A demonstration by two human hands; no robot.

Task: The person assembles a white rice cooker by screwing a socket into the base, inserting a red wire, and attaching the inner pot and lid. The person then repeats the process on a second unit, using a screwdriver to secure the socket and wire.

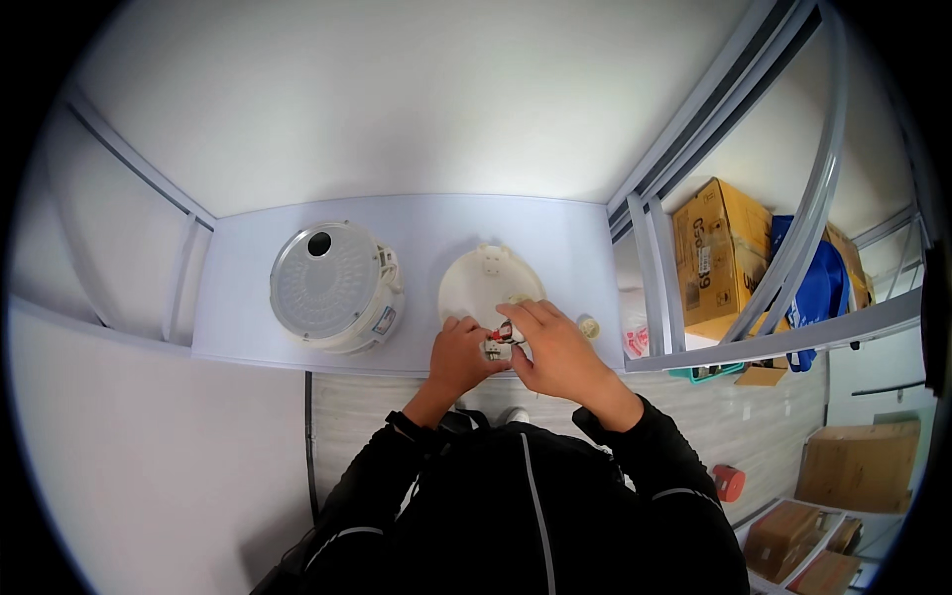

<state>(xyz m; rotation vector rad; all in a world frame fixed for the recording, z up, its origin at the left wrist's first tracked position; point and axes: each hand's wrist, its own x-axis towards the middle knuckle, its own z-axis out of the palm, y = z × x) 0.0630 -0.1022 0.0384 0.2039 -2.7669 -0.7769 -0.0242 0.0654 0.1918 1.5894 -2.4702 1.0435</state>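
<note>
A round cream-white plastic cover [474,281] with a hinge-like tab at its far side lies on the table before me. My left hand [462,355] is closed at the cover's near edge, its fingers on a small pale part with metal bits [494,351]. My right hand [561,349] grips a small red, black and white tool [509,334], its tip by that part; its exact kind is partly hidden by the fingers. To the left stands a round white appliance body [327,288] with a grey disc on top and a dark round hole.
A small round cream piece [589,327] sits on the white table [416,213] right of my hand. White frame posts [662,268] rise at the table's right end. Beyond them are a cardboard box [716,260] and a blue bag [825,283]. On the floor stands a red container [729,483].
</note>
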